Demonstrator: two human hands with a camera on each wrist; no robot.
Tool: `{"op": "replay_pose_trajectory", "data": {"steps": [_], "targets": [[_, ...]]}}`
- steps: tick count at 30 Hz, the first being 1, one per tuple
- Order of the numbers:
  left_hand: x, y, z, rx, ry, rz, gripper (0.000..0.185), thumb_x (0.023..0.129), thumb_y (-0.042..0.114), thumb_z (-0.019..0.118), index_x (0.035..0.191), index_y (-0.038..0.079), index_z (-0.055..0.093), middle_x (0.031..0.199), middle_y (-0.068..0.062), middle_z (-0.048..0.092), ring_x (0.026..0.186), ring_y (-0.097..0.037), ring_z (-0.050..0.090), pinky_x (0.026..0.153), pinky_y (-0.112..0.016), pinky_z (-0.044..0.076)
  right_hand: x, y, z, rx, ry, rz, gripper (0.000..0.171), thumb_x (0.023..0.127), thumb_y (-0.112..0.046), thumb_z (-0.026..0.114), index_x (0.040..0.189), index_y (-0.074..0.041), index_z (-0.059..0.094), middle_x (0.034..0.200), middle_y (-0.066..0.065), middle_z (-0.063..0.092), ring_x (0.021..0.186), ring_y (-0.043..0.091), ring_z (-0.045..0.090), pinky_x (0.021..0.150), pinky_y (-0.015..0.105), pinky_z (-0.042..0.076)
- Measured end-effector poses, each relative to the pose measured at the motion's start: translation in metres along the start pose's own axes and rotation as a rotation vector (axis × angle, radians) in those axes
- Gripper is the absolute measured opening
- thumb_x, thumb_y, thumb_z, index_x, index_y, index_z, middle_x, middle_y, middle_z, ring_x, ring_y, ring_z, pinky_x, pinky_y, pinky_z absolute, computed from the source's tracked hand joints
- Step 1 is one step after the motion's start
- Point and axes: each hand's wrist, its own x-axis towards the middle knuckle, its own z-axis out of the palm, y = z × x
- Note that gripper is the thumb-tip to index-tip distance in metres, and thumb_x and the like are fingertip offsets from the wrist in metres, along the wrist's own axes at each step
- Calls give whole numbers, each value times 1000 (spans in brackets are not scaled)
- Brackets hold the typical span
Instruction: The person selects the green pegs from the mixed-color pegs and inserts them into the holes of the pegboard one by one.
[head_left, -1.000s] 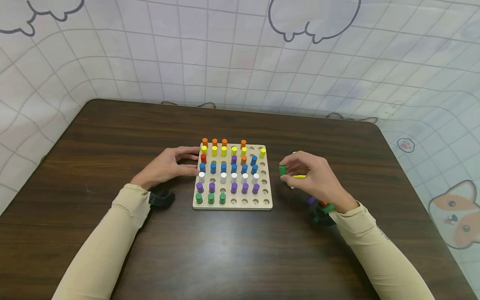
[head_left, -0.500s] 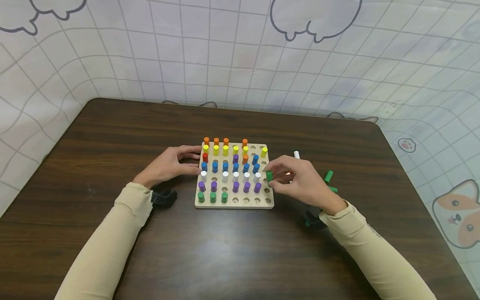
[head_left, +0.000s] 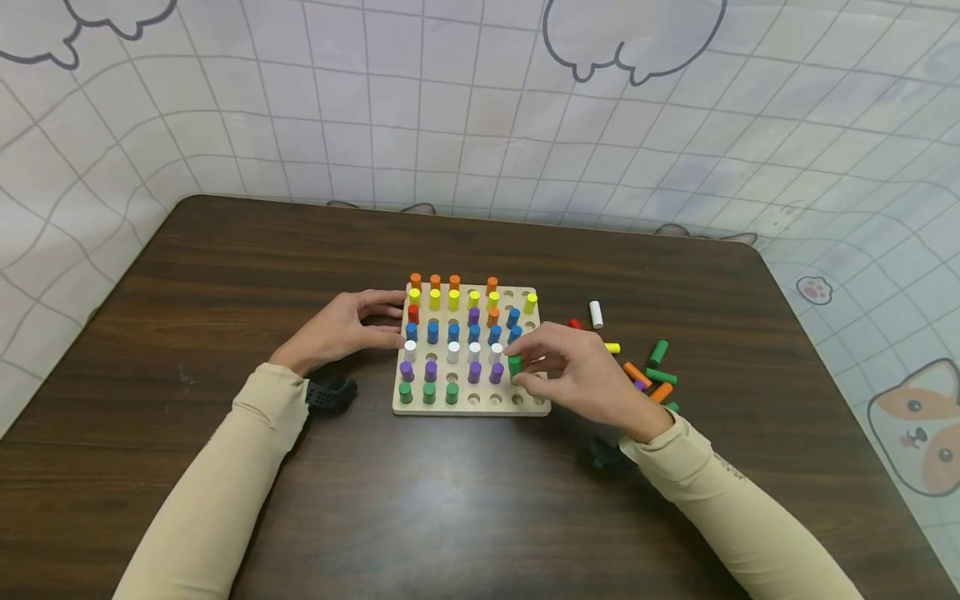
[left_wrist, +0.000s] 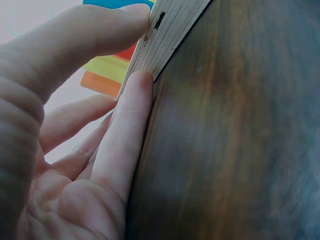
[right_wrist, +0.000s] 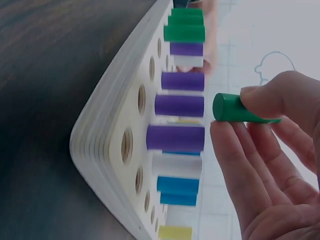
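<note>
A wooden pegboard (head_left: 472, 410) holds rows of coloured pegs, with three green pegs (head_left: 429, 393) in the row nearest me. My left hand (head_left: 341, 331) rests against the board's left side; in the left wrist view its thumb and a fairly straight finger touch the layered edge (left_wrist: 162, 37). Between thumb and fingertips, my right hand (head_left: 573, 367) pinches a green peg (right_wrist: 232, 107). That peg is over the board's right part, clear of the holes and above the purple pegs (right_wrist: 175, 137) in the right wrist view. The right hand hides part of the board's right side.
Loose pegs lie on the dark table right of the board: a white peg (head_left: 596, 314), a red peg (head_left: 574, 323), a yellow peg (head_left: 612, 348), and several green, orange and purple ones. A patterned cloth (head_left: 480, 108) stands behind the table.
My right hand has carried the green peg left, from beside the board to over its right part, uncovering the loose pegs. The left hand has stayed at the board's edge.
</note>
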Motion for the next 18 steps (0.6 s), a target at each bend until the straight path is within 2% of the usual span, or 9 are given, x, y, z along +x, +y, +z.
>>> {"op": "replay_pose_trajectory", "data": {"steps": [11,18], "targets": [[-1,2,1,13,6,0,78,89,29,83,156,13,46,148,-10,57,136,-29,54,117,-51,43,8,-10,13,10,-45,2,31,87,-11,83,117,-12,74,110,1,72,99,14,74,90,32,62],[0,2,1,6,6,-4,78,89,29,83,155,14,46,149,-9,58,136,-28,54,118,-51,43,11,-12,21,30,-67,-50,29,87,-10,83,114,-11,75,109,1,75,96,12,73,88,29,62]]}}
